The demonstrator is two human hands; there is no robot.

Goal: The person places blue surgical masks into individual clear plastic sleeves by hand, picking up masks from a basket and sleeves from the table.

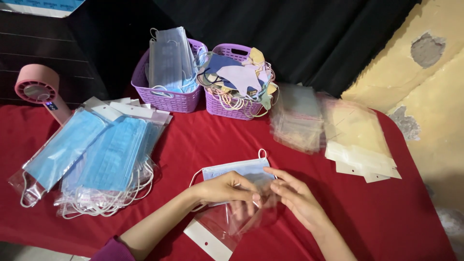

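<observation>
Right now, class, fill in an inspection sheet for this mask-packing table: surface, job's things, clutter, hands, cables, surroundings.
Surface: table under a red cloth, mostly covered.
Job's things: a blue face mask lying flat; a clear plastic sleeve with a white header in front of it.
Clutter: packed masks at left; two purple baskets, one with blue masks, one with mixed-colour masks; empty sleeves in piles at right; pink handheld fan.
Hands: left hand and right hand both at the sleeve's open end, fingers on it.
Cables: nothing seen.
Surroundings: black curtain behind; patchy yellow wall at right.
</observation>
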